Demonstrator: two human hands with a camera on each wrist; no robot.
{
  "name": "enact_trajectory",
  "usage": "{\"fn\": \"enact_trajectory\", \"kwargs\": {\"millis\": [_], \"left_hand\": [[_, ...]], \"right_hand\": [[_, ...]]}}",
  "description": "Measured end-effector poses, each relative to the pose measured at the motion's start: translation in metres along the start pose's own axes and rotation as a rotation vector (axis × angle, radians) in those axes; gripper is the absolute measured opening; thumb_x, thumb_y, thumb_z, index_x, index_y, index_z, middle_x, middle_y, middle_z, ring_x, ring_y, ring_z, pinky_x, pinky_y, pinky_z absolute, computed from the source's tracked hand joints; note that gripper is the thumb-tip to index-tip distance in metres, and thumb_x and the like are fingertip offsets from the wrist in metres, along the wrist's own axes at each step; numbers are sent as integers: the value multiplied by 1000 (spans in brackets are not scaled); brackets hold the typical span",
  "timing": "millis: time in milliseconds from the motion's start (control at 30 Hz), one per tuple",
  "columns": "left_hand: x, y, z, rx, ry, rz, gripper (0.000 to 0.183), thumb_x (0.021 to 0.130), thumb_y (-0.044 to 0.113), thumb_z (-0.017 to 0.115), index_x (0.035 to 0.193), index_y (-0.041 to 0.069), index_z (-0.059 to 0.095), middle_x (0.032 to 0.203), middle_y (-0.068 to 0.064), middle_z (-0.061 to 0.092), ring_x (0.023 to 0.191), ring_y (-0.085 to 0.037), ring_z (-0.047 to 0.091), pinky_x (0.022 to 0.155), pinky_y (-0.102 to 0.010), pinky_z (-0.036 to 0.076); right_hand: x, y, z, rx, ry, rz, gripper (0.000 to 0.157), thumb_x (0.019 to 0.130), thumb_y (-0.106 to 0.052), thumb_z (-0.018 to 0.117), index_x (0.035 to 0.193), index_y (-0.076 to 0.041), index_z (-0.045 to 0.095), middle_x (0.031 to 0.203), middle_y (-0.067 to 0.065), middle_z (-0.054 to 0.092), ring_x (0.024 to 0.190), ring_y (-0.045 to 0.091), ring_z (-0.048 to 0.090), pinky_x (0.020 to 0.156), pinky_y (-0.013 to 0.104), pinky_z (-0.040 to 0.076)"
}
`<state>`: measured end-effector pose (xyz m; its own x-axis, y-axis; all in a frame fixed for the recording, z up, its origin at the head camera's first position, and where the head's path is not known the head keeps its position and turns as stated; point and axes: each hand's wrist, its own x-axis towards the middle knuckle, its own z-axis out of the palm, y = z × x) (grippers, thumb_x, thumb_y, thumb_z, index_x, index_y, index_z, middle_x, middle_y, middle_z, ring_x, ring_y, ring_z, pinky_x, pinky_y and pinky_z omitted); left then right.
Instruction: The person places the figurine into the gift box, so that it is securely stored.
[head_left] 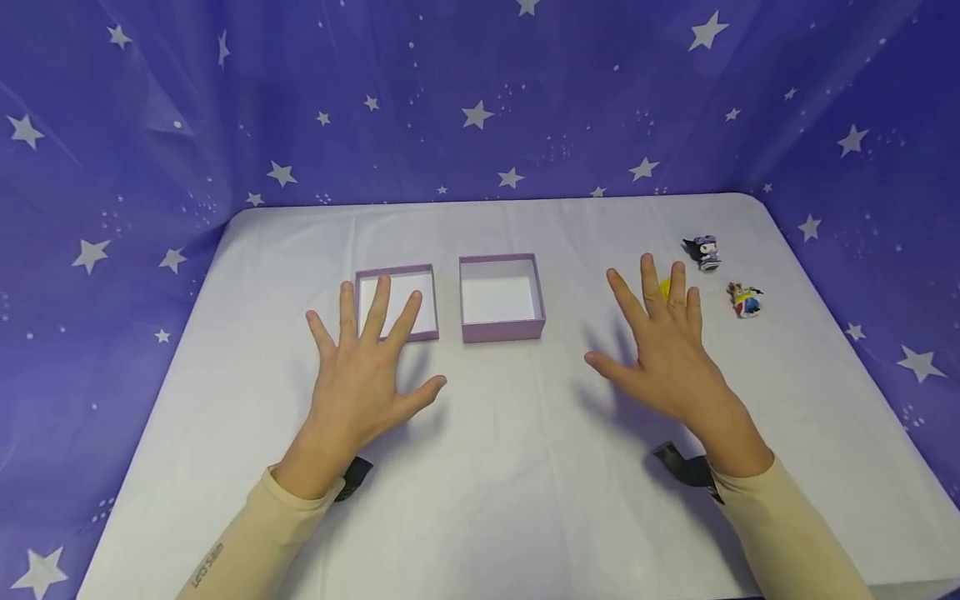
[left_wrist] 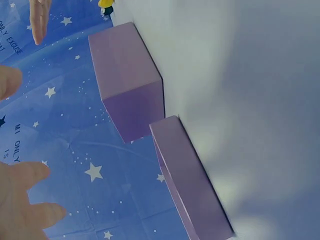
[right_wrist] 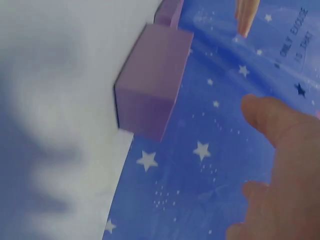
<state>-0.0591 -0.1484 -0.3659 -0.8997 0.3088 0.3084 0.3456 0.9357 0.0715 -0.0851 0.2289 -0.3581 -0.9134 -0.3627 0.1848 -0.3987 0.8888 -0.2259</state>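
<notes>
The starry backdrop (head_left: 480,150) runs out of frame beyond the white table (head_left: 495,500). Beige sleeves (head_left: 787,533) are cut off below; left hand (head_left: 356,379) and right hand (head_left: 671,367) hover, fingers splayed wide, holding nothing. Between them stands the deep purple box (head_left: 501,331); left fingers partly cover the shallow purple box (head_left: 425,312) beside it. Far right sit a dark figurine (head_left: 707,252) and a multicoloured figurine (head_left: 746,301), details blurred; right fingers mostly hide a yellow thing (head_left: 665,288).
</notes>
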Motion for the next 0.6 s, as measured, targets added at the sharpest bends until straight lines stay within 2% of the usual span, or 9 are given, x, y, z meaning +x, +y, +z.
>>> {"fn": "enact_trajectory", "kwargs": {"millis": [100, 267, 367, 400, 467, 600], "left_hand": [[7, 0, 3, -36, -10, 3, 99, 77, 77, 51, 157, 30, 18, 163, -10, 7, 144, -46, -4, 100, -81, 3], [19, -2, 9, -133, -57, 15, 99, 79, 72, 56, 158, 31, 13, 162, -12, 11, 142, -51, 9, 106, -74, 15], [26, -2, 15, -214, -87, 28, 99, 81, 69, 58, 158, 30, 10, 161, -15, 15, 141, -51, 16, 110, -67, 20], [29, -1, 18, -249, -91, 33, 99, 82, 68, 59, 158, 30, 9, 161, -15, 16, 141, -49, 17, 112, -63, 21], [34, 0, 24, -329, -92, 38, 99, 83, 63, 61, 158, 29, 5, 161, -14, 16, 143, -43, 19, 111, -57, 30], [43, 1, 37, -498, -73, 48, 100, 85, 51, 66, 158, 29, 1, 162, -5, 12, 144, -27, 24, 104, -49, 43]], "right_hand": [[4, 12, -2, 44, 19, -4, 102, 83, -54, 69, 158, -27, 7, 160, 4, -20, 142, 32, -26, 113, 61, -9], [11, 30, -3, 102, 12, 11, 103, 82, -48, 73, 158, -26, 7, 161, 6, -15, 143, 30, -24, 114, 61, -9], [12, 41, -5, 130, 1, 34, 101, 83, -47, 72, 158, -26, 7, 161, 8, -14, 143, 30, -24, 113, 61, -10], [13, 45, -6, 143, -1, 38, 101, 84, -45, 72, 158, -25, 7, 161, 9, -14, 143, 30, -24, 112, 62, -11], [14, 54, -7, 170, -1, 39, 101, 84, -41, 73, 158, -23, 7, 161, 11, -12, 143, 31, -23, 112, 64, -8], [16, 70, -6, 209, 6, 47, 98, 84, -34, 74, 158, -22, 11, 162, 10, -5, 145, 33, -15, 110, 68, 1]]}}
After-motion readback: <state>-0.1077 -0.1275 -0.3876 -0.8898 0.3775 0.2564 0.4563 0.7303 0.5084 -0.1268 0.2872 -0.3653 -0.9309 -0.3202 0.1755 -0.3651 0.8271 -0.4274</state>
